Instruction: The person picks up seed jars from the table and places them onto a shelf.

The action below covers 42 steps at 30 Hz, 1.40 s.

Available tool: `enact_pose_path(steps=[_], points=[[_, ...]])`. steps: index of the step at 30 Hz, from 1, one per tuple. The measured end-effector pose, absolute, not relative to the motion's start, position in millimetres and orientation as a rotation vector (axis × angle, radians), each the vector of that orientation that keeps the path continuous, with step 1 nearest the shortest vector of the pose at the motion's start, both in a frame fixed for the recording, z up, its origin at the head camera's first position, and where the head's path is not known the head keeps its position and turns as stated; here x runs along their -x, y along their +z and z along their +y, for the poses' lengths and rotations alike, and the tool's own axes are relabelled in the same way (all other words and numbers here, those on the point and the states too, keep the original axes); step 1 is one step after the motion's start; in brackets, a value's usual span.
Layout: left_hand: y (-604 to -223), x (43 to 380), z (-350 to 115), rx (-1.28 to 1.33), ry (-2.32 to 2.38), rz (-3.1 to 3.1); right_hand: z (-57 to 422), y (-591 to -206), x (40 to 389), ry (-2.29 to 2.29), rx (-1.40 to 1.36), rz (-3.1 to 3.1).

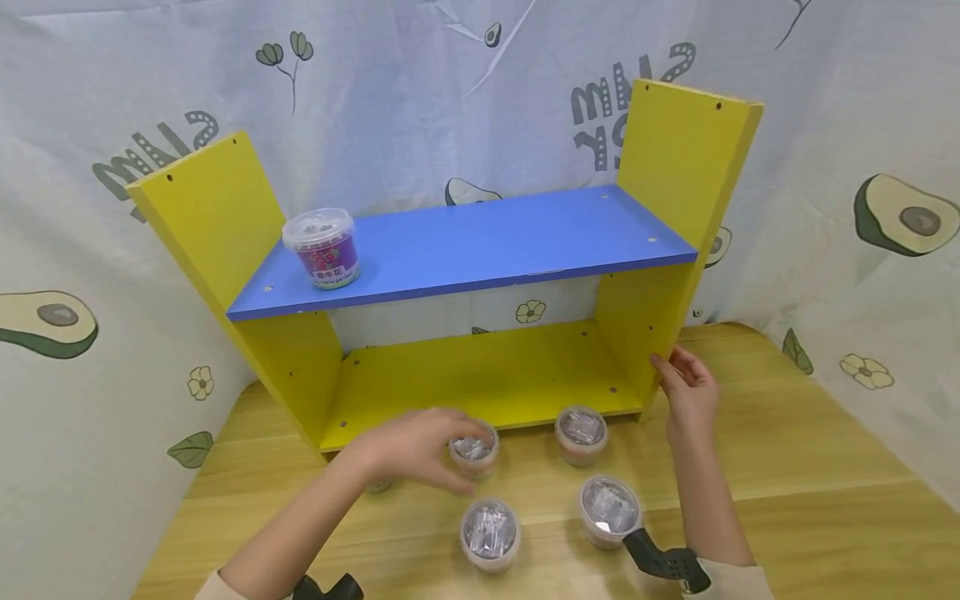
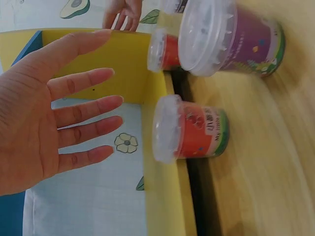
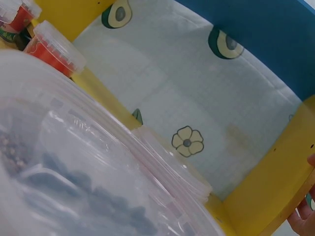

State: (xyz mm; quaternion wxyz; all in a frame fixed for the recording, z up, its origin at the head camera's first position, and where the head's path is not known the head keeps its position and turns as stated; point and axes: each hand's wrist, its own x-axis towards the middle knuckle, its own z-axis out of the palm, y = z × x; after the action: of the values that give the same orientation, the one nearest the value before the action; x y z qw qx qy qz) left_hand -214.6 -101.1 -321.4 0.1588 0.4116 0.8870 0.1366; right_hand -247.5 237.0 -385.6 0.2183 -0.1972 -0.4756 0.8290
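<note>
Holding nothing, the left hand [image 1: 420, 450] has straight, parted fingers. The near tub [image 1: 474, 452] stands upright on the table [image 1: 795, 442], axis vertical and lid up, toward the person's right from that palm; fingertips overlap its lid in the head view, while the left-wrist view shows a gap. The right hand [image 1: 690, 396], farther from that tub, pinches the front edge of the shelf's right panel [image 1: 637, 333]. Between the hands sits the right tub [image 1: 581, 435]; the front-left tub [image 1: 490, 533] and front-right tub [image 1: 610, 510] stand closer to the person. Above, the purple tub [image 1: 324, 250] stands near the left end of the blue board [image 1: 480, 242].
</note>
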Motion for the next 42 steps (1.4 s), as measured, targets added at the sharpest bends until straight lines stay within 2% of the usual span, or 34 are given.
enact_pose_path(steps=[14,42], points=[[-353.3,201.0,-85.3,-1.31,0.269,2.454,237.6,-386.4,249.3,2.283,0.548,-1.318],[-378.3,179.5,-75.6,-1.384,0.249,2.498,236.4,-384.4,247.4,2.289,0.563,-1.33]])
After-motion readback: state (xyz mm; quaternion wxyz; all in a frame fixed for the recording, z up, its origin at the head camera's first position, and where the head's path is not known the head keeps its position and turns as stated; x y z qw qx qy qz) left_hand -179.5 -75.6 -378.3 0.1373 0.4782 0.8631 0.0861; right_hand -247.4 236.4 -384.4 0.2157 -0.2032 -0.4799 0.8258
